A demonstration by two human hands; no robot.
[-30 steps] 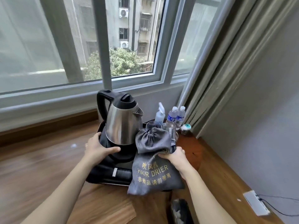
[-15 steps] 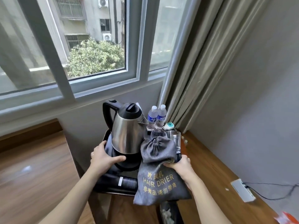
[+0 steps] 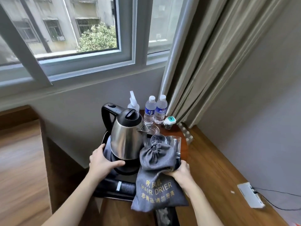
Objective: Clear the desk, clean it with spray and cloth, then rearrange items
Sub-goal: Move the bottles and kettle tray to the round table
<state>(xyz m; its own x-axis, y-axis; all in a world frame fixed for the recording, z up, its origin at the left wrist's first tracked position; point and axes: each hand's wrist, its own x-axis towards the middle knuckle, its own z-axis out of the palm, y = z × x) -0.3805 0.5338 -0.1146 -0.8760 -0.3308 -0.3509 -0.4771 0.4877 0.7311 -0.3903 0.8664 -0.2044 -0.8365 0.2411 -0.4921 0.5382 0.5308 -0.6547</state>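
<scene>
On the tray (image 3: 104, 141) we see the kettle (image 3: 127, 136) at left, the hair-drier bag (image 3: 156, 181) to its right, and two glasses (image 3: 166, 141) just behind the bag. Farther back stand a spray bottle (image 3: 133, 101) and two water bottles (image 3: 155, 110), beside the curtain (image 3: 211, 62).

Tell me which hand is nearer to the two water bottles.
Right. The right hand grips the tray edge by the grey bag, below the water bottles; the left hand holds the tray's far side, beyond the kettle.
</scene>
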